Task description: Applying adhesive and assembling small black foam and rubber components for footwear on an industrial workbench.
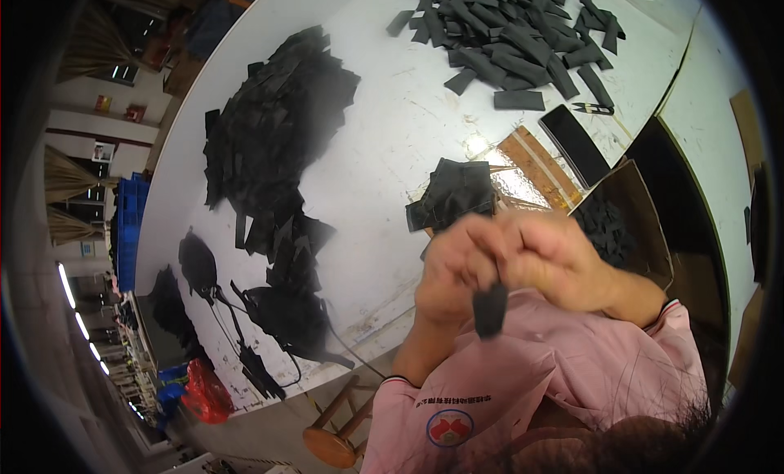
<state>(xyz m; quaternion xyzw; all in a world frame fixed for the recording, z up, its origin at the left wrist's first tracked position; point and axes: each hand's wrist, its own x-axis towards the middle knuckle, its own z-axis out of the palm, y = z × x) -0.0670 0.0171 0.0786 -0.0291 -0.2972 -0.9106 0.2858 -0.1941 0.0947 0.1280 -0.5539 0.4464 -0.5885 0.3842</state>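
Close in front of my pink shirt, my left hand [459, 268] and my right hand [557, 259] meet with fingers pinched together. Between them they grip a small black fabric piece [490, 312], whose lower end hangs below the fingers; its upper part is hidden by them. Just beyond my hands, a small stack of black fabric pieces [452, 193] lies on the white table [384, 139]. By my right forearm stands an open cardboard box [647, 209] with many small black pieces [603, 233] inside.
A large heap of flat black pieces [273, 123] covers the table's left; folded black strips [514, 37] lie at the far side. A dark phone [575, 146], thread snips [594, 109] and a brown taped panel [539, 168] are at right. Black bags [290, 319] and a wooden stool [333, 445] are lower left.
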